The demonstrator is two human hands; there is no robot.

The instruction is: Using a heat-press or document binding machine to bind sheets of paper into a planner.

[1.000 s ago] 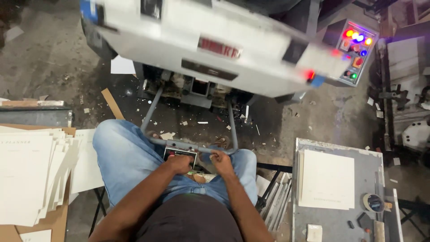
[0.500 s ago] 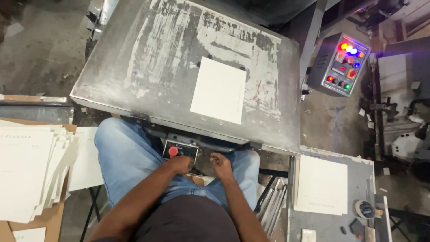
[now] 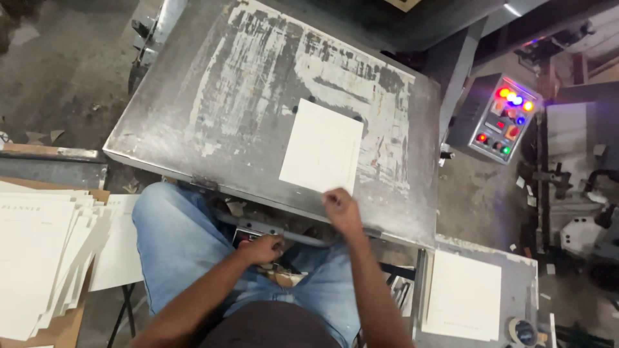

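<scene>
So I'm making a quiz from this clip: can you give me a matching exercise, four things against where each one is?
Things:
1. right hand
2. left hand
3. control panel
4. paper stack

Places:
A. at the small box with a red button, under the plate's edge
B. far left, on cardboard
C. at the near edge of the white sheet on the metal plate
D. right of the plate, lamps lit

Pairs: 1-C, 2-A, 3-D, 4-B

I'm seeing a sheet (image 3: pixel 322 145) lying on the metal plate (image 3: pixel 213 96) ahead of me, my right hand (image 3: pixel 342 209) touching its near edge. My left hand (image 3: pixel 263 248) is resting below the plate, over my lap. A paper stack (image 3: pixel 35 258) is lying left, another stack (image 3: pixel 463 303) right, the button panel (image 3: pixel 504 119) beyond it.
</scene>
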